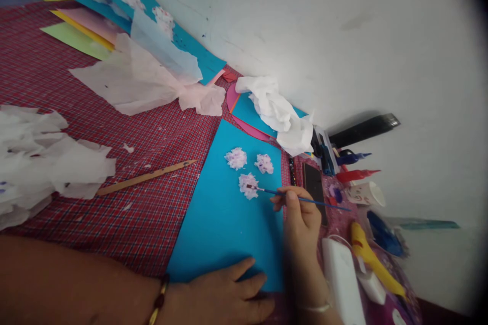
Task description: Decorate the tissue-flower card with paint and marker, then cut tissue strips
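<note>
My right hand grips a thin blue paintbrush between thumb and fingers. The brush tip touches the lowest of three crumpled tissue-paper puffs, which are white with purple flecks. These puffs sit on a blue sheet of paper; the other two, an upper left puff and an upper right puff, lie just above. Flat on the sheet's lower edge rests my left hand, its fingers spread and holding nothing.
A wooden stick and crumpled white tissue lie on the red checked cloth at left. Tissue sheets and coloured papers are at the back. To the right stand a paper cup, paint tubes and a yellow tool.
</note>
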Action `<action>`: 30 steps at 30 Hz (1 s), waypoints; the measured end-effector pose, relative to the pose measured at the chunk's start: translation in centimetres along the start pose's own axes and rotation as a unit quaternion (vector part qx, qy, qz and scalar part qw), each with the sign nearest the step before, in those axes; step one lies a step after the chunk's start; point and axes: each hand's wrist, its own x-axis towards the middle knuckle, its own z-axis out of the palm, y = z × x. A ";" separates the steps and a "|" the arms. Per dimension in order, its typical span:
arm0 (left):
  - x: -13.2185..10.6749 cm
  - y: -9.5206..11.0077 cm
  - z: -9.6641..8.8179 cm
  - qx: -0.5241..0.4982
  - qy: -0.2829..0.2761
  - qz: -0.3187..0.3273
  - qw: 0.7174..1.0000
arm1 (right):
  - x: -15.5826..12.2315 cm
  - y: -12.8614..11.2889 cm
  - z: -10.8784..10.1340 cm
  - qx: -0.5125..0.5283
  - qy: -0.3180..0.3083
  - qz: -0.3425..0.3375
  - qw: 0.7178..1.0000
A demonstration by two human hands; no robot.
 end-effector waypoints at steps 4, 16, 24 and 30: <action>0.0 0.0 -0.1 0.001 -0.005 0.002 1.000 | -0.1 0.1 0.2 0.043 -0.002 0.011 0.999; -0.1 0.1 0.4 -0.004 0.001 -0.001 1.000 | -0.1 -0.5 0.0 0.011 -0.021 -0.017 1.000; -0.2 0.2 0.3 0.009 0.006 0.000 1.000 | -0.3 -0.3 0.2 -0.011 -0.103 -0.033 0.994; -0.2 0.1 0.0 0.014 0.006 0.004 1.000 | -0.2 -0.4 -0.8 0.035 -0.050 -0.039 0.997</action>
